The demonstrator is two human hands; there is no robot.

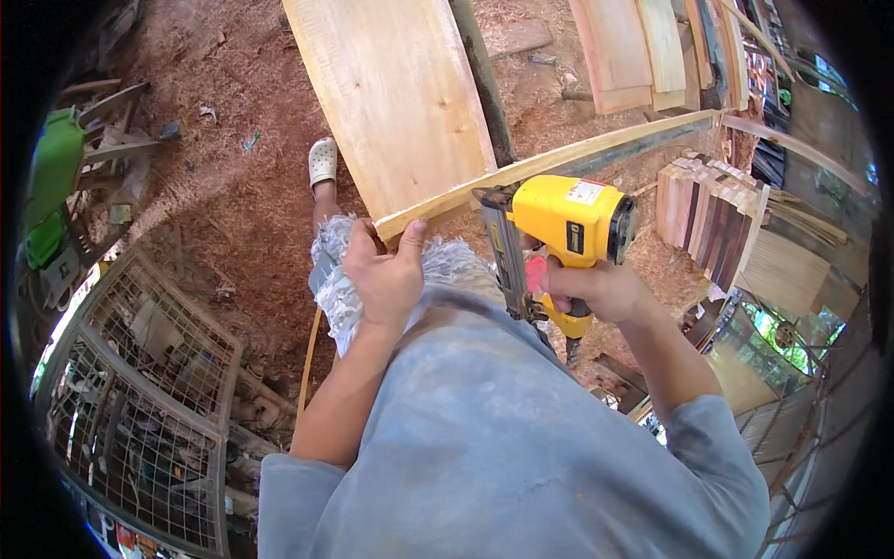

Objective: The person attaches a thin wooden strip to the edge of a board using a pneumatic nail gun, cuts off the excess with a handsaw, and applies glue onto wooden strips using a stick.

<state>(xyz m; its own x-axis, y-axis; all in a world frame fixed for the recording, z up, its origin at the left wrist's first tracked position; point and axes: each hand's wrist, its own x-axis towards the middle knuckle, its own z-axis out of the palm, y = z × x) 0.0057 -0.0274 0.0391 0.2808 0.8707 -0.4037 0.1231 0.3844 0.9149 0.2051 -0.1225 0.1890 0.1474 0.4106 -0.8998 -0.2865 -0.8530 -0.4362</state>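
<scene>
Green plastic stands between 9 and 10 o'clock, one piece cut by the dark rim, so I cannot say what object it is. At 8 o'clock, one metal mesh frame covers many scraps, which are too mixed to be counted. One foot in a white clog shows between 10 and 11 o'clock; the second foot is hidden.

Just at 9 o'clock from the centre is the left hand. Its grip is almost closed, pinching the end of one wooden strip between thumb and fingers; part of these fingers cannot be seen. The strip crosses the near end of one wide board and goes toward 2 o'clock. This board lies at 12 o'clock, its far end cut off by the upper edge.

One yellow nail gun is at 2 o'clock, near the centre. Its nose is beside the strip, but whether they touch, I cannot tell. At 3 o'clock, the right hand has its grip wrapped around the gun's handle, with some fingertips hidden. Farther, between 2 and 3 o'clock, stands one stack of wood pieces.
</scene>
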